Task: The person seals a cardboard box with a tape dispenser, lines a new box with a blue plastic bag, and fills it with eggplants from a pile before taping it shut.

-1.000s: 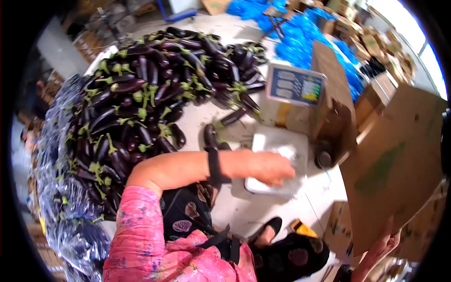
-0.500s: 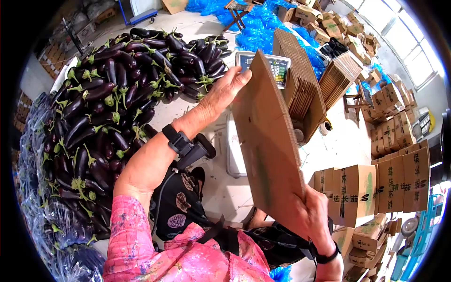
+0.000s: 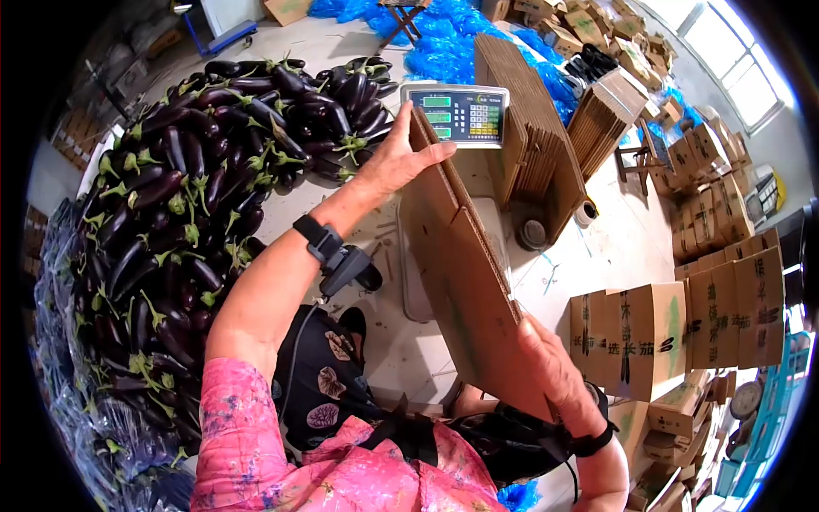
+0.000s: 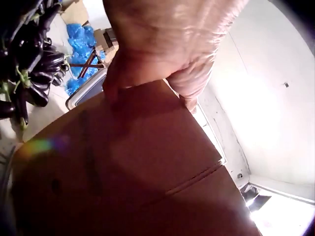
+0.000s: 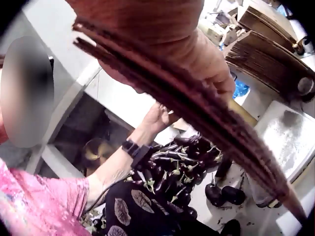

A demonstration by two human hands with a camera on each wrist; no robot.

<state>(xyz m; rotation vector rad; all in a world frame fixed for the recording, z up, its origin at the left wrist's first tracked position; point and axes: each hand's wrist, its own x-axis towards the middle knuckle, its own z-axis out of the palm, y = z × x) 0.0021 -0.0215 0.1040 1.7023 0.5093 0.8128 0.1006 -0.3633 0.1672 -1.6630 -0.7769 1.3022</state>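
Note:
A flat folded cardboard box (image 3: 461,264) is held upright and slanted between both hands, over the pale scale platform (image 3: 415,294). My left hand (image 3: 399,162) grips its upper end, thumb on one side, as the left wrist view also shows at the cardboard (image 4: 133,157) with the hand (image 4: 162,49) over its corner. The right hand (image 3: 559,375) grips the lower end. In the right wrist view that hand (image 5: 162,39) pinches the layered cardboard edge (image 5: 197,108). Behind the upper end stands the scale display (image 3: 461,115). A heap of eggplants (image 3: 188,205) lies to the left.
Folded cardboard (image 3: 533,145) stands right of the scale, with a tape roll (image 3: 586,213) beside it. Printed boxes (image 3: 648,337) stand at the right. Blue plastic (image 3: 444,43) covers floor at the back; clear plastic wrap (image 3: 64,299) edges the heap.
A second ago my left arm reached over the scale platform while the right hand held the cardboard far right. The cardboard has since come in front, with both hands on it, and turned slightly more edge-on.

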